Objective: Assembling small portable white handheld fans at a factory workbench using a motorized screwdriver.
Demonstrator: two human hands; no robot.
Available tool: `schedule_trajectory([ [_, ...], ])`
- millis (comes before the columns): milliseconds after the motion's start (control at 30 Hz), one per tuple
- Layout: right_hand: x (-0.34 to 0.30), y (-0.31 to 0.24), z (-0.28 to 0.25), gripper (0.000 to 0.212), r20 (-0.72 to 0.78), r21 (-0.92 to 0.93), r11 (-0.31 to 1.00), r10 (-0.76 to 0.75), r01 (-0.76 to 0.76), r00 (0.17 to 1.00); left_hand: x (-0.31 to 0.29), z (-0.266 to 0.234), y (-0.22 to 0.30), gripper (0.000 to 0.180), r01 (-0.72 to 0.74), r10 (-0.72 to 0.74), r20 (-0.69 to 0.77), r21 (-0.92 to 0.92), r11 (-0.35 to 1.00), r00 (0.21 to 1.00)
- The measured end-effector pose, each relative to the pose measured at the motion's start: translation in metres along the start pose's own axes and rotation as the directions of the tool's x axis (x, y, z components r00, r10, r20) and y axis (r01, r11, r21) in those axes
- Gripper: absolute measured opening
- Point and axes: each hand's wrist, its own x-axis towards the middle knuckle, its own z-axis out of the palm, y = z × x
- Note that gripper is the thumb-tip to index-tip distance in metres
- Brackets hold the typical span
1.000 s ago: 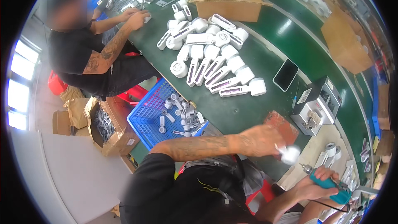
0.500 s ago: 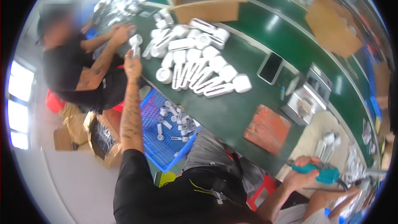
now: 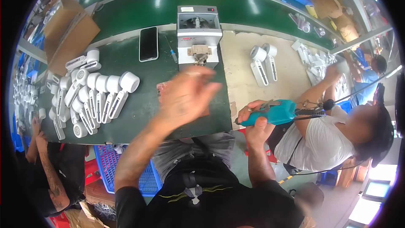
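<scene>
My left hand (image 3: 185, 97) hovers over the workbench in front of a small grey machine (image 3: 198, 38) that looks like a screw feeder. Its fingers are apart and nothing shows in them. Beneath it lies a reddish pad (image 3: 162, 90), mostly hidden. My right hand (image 3: 257, 128) grips a teal electric screwdriver (image 3: 276, 112), its tip pointing left near the bench's front edge. White handheld devices (image 3: 101, 95) with round heads and slotted handles lie in a row at left. Two more white devices (image 3: 259, 65) rest on the beige surface at right.
A phone (image 3: 148, 44) and a small blue-handled screwdriver (image 3: 173, 55) lie left of the machine. A carton (image 3: 69, 38) stands at back left. A blue basket (image 3: 107, 171) sits below the bench. Co-workers are at both sides; the right one (image 3: 316, 139) is close by.
The view has swung right. My left hand has left the white device it held at the far left and come across to the machine. My right hand still holds the electric screwdriver.
</scene>
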Motion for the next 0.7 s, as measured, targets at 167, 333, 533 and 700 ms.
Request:
schedule_trajectory([
  [167, -0.017, -0.012, -0.01, 0.077, -0.015, 0.037, 0.998, 0.044, -0.043, 0.999, 0.08, 0.148, -0.007, 0.065, 0.082, -0.121, 0.297, 0.139, 0.987, 0.947],
  [333, -0.026, -0.017, -0.016, 0.078, -0.008, -0.048, 0.998, 0.033, -0.034, 0.999, 0.114, 0.189, -0.017, 0.1, 0.222, -0.365, 0.372, 0.374, 0.9, 0.853],
  [533, -0.02, -0.015, -0.024, 0.08, -0.02, -0.1, 0.994, 0.045, -0.047, 0.999, 0.106, 0.192, -0.029, 0.062, 0.247, -0.359, 0.353, 0.324, 0.913, 0.864],
  [700, -0.003, -0.002, -0.026, 0.066, -0.005, -0.094, 0.996, 0.004, -0.004, 1.0, 0.057, 0.121, -0.017, 0.034, 0.143, -0.171, 0.229, 0.136, 0.98, 0.958],
])
